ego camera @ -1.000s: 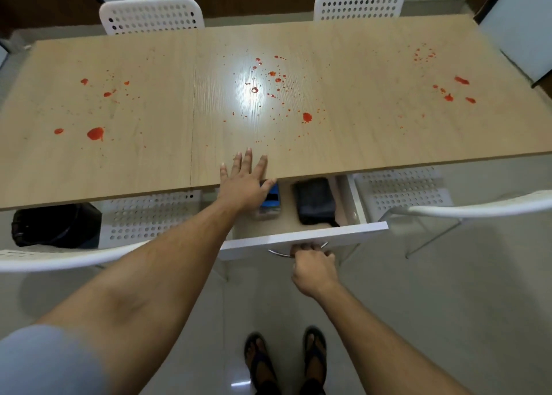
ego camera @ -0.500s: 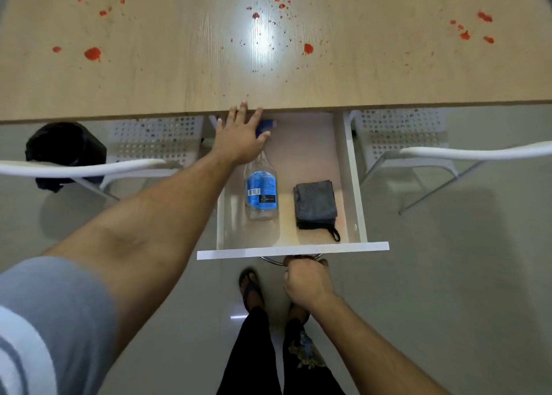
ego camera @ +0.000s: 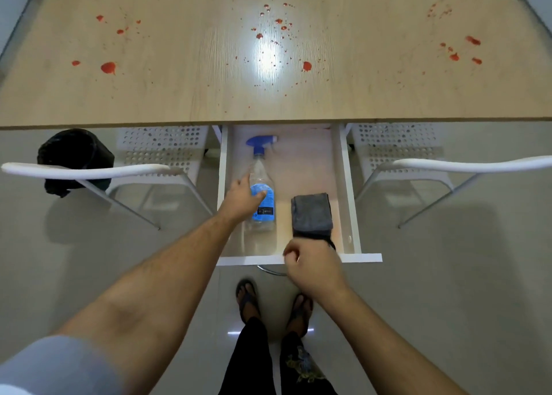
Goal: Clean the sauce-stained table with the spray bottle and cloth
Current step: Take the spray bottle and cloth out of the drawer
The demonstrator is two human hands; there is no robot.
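Down at the bottom, two sandalled feet (ego camera: pixel 274 302) on a pale glossy floor (ego camera: pixel 448 275), plenty of bare floor either side. Just above them the white drawer (ego camera: pixel 348 185) stands pulled out from under the tabletop (ego camera: pixel 179 96), its front edge at the hands. The right hand (ego camera: pixel 313 267) sits over that front edge, fingers curled loosely, right at the near end of the grey cloth (ego camera: pixel 312 214); whether it grips the cloth, cannot tell. The left hand (ego camera: pixel 240 197) reaches in from the left, fingers spread, thumb laid on the blue label of the spray bottle (ego camera: pixel 261 191), not closed round it. Bottle lies flat in the drawer, blue nozzle pointing away, cloth just beside it to the right. White chairs (ego camera: pixel 89 170) flank the drawer on both sides, with a black bag (ego camera: pixel 74 155) behind the left one. Beyond, the wooden tabletop runs wide, red sauce spots (ego camera: pixel 109 67) in three clusters: left, centre under a glare patch, right.
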